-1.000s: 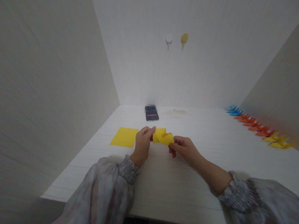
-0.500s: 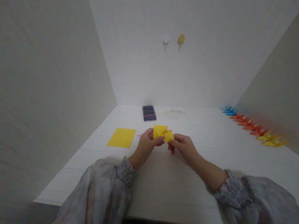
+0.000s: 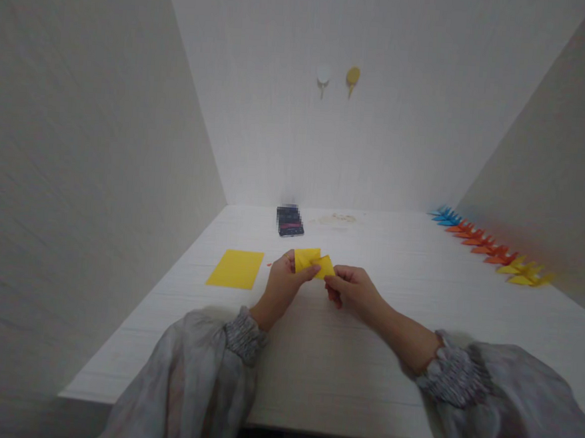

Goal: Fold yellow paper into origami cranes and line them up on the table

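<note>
Both my hands hold a partly folded yellow paper [image 3: 313, 262] just above the white table [image 3: 343, 356]. My left hand [image 3: 284, 284] pinches its left side with thumb and fingers closed. My right hand [image 3: 353, 291] pinches its right corner, fingers curled. The paper shows several creases and flaps. A flat yellow paper sheet [image 3: 235, 268] lies on the table to the left of my left hand.
A dark phone [image 3: 289, 221] lies at the back of the table. A row of folded paper figures runs along the right wall: blue [image 3: 443, 216], orange [image 3: 478, 241], yellow [image 3: 524, 273]. Two round hooks [image 3: 337, 77] hang on the back wall. Walls close in on both sides.
My hands have drawn closer together and the yellow paper has been folded narrower. The view has shifted slightly.
</note>
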{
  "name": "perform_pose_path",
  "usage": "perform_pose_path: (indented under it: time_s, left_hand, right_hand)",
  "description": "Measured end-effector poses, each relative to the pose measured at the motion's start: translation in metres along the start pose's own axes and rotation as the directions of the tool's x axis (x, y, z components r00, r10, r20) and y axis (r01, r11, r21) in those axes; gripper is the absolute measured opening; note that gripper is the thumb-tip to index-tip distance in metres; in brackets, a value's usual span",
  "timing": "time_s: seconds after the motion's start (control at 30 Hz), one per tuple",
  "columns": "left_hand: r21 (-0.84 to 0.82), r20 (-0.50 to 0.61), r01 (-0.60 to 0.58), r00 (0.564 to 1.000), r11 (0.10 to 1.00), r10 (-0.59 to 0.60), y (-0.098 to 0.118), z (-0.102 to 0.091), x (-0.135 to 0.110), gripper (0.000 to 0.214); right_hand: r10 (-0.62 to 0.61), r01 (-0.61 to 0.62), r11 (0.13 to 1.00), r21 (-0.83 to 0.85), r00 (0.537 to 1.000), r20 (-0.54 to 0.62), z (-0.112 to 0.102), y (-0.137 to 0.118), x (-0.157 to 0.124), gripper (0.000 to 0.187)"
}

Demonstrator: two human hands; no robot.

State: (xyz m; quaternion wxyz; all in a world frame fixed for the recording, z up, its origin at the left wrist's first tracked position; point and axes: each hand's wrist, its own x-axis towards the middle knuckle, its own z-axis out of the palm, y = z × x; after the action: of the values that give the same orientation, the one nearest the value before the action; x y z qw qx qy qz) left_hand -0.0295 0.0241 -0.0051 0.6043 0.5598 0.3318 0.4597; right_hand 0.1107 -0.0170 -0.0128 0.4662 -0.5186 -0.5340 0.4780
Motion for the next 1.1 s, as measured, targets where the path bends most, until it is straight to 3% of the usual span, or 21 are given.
perform_pose_path:
  time_s: [0.17, 0.37, 0.77, 0.93, 1.1]
  left_hand:
    - [0.016, -0.016, -0.016, 1.000, 1.000, 0.016, -0.003, 0.001, 0.001, 0.029]
    - [0.084, -0.011, -0.075, 0.997, 0.994, 0.076, -0.004, 0.007, -0.002, 0.022]
    - [0.364, -0.005, -0.134, 0.989, 0.922, 0.146, -0.006, 0.007, -0.004, 0.019]
    - [0.446, 0.027, -0.167, 0.985, 0.879, 0.173, -0.006, 0.008, -0.006, 0.016]
    - [0.485, 0.029, -0.189, 0.979, 0.854, 0.200, -0.003, 0.010, -0.007, 0.013]
  right_hand:
    - [-0.019, 0.019, 0.999, -0.048, 1.000, -0.006, -0.001, 0.002, 0.001, 0.024]
    - [-0.110, 0.095, 0.987, -0.129, 0.988, -0.113, -0.001, 0.001, 0.003, 0.021]
    - [-0.133, 0.091, 0.967, -0.238, 0.977, -0.167, -0.002, 0.000, 0.004, 0.014]
    - [-0.226, 0.131, 0.909, -0.396, 0.953, -0.204, -0.004, 0.003, 0.007, 0.008]
    - [-0.240, 0.110, 0.851, -0.514, 0.951, -0.194, -0.005, -0.001, 0.003, 0.013]
